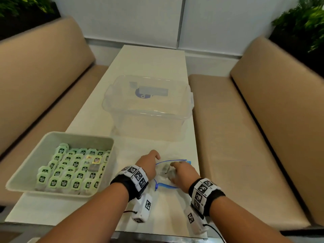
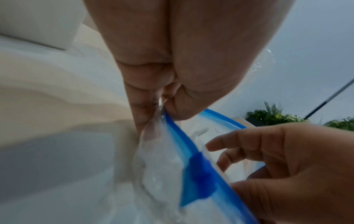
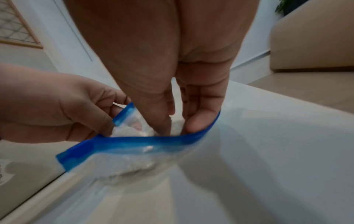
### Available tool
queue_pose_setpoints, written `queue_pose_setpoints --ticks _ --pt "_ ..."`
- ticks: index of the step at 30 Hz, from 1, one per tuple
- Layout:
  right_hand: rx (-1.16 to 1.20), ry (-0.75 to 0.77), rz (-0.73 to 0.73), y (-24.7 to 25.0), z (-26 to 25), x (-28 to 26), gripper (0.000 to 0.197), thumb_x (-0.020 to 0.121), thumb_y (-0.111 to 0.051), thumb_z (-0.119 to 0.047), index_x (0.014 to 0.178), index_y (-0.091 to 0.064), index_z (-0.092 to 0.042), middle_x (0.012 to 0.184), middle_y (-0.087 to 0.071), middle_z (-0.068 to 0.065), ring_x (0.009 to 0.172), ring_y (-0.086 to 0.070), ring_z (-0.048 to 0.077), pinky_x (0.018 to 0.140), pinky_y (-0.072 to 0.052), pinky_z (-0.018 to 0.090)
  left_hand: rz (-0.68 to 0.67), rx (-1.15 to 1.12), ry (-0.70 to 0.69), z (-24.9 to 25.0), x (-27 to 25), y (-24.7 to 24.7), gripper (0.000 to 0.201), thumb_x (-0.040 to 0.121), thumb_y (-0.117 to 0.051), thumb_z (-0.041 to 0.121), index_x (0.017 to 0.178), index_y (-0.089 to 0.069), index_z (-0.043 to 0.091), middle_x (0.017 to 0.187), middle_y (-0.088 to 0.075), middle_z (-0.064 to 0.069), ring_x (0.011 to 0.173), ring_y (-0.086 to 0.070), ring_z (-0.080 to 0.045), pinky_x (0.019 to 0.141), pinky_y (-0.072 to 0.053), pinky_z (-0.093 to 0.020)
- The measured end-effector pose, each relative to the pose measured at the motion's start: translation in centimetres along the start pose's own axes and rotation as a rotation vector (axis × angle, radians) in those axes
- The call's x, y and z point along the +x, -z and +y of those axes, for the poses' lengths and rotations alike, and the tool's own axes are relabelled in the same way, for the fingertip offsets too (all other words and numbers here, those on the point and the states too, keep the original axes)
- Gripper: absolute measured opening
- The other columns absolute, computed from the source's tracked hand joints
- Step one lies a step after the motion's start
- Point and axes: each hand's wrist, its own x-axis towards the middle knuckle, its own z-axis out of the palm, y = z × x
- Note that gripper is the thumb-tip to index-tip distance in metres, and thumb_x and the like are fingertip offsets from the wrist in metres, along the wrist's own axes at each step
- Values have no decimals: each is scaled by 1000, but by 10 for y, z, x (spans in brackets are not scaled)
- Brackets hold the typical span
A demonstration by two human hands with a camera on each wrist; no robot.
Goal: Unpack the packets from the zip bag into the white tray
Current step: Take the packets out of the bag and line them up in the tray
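Note:
A clear zip bag [image 1: 164, 179] with a blue zip strip lies open on the white table [image 1: 149, 64], near its front edge. My left hand [image 1: 149, 163] pinches the bag's left rim between thumb and fingers [image 2: 161, 115], holding the mouth up. My right hand [image 1: 182, 174] reaches into the mouth, with thumb and fingers straight and a little apart [image 3: 180, 128]. Their tips are hidden behind the blue strip [image 3: 134, 145]. A greyish packet [image 1: 165, 168] shows inside the bag by those fingers. The white tray [image 1: 29, 160] at front left holds several rows of green-labelled packets [image 1: 70, 172].
A clear lidded plastic box [image 1: 149, 102] stands mid-table behind the bag. Beige benches [image 1: 245, 146] flank the table on both sides. The tray overhangs the table's left edge. Plants sit in the far corners.

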Motion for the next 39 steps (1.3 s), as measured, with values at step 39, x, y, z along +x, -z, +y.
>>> queue_pose_setpoints --ticks 39 --pt "299 155 171 13 3 -15 21 89 -67 -31 81 -48 -25 72 -50 -14 63 -46 6 58 -34 20 242 85 -184 17 -14 13 16 90 -63 29 98 -72 20 92 -71 1 84 -63 -15 82 -52 -32"
